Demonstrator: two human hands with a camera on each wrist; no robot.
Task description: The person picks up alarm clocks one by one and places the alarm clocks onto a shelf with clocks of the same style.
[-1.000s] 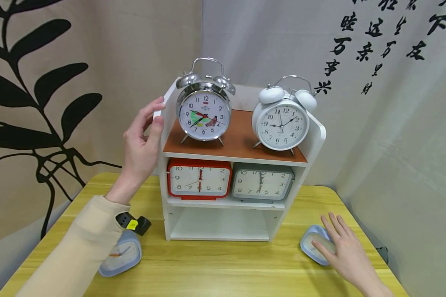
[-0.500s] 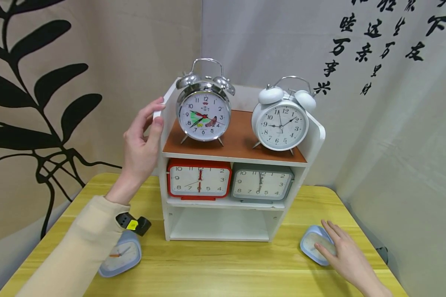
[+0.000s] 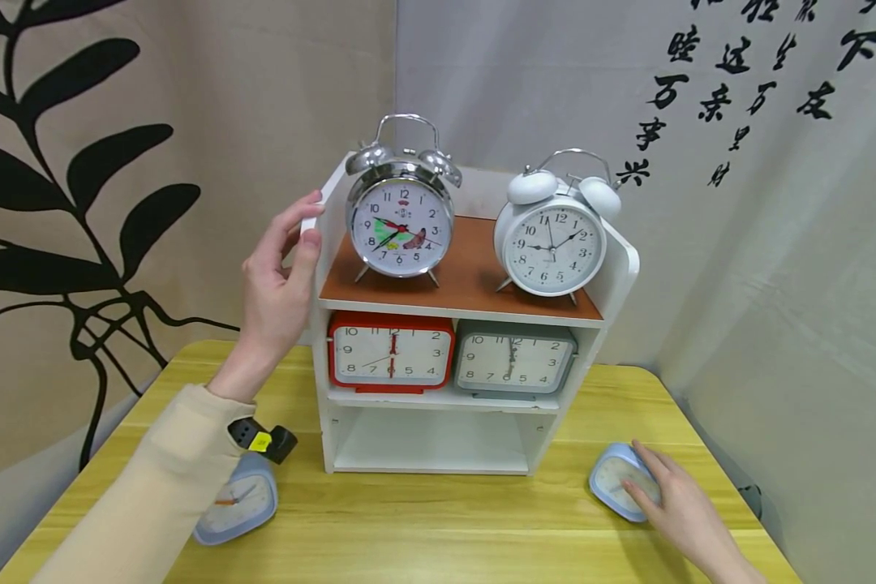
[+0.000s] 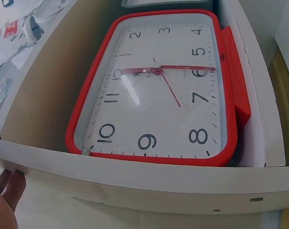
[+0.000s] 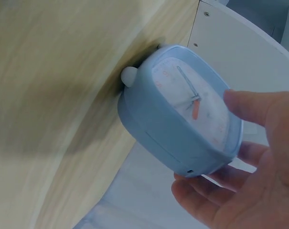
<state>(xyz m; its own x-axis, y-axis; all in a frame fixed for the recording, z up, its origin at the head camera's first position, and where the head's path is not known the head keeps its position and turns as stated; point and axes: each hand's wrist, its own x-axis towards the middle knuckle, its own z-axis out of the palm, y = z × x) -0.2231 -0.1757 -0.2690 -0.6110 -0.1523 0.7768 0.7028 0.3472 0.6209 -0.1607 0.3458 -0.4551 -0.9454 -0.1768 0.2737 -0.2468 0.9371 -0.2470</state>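
My left hand (image 3: 277, 280) pinches the upper left side panel of a small white shelf (image 3: 431, 442); only fingertips (image 4: 13, 191) show in the left wrist view. At the right of the table, my right hand (image 3: 682, 507) has its thumb across the front and its fingers behind a light-blue alarm clock (image 5: 177, 114). The thumb meets the clock's front rim in the right wrist view, and the clock stands on the wood. On the shelf's top board are a silver twin-bell alarm clock (image 3: 403, 227) and a white twin-bell alarm clock (image 3: 555, 247).
A red clock (image 3: 392, 357) and a grey-green clock (image 3: 514, 361) share the middle compartment. Another light-blue alarm clock (image 3: 237, 507) stands on the yellow wooden table (image 3: 423, 535) beneath my left forearm. Printed curtains (image 3: 292, 97) hang behind.
My right hand has moved down onto the light-blue clock, its spread fingers drawing together and curling behind it. The left hand stays on the shelf panel.
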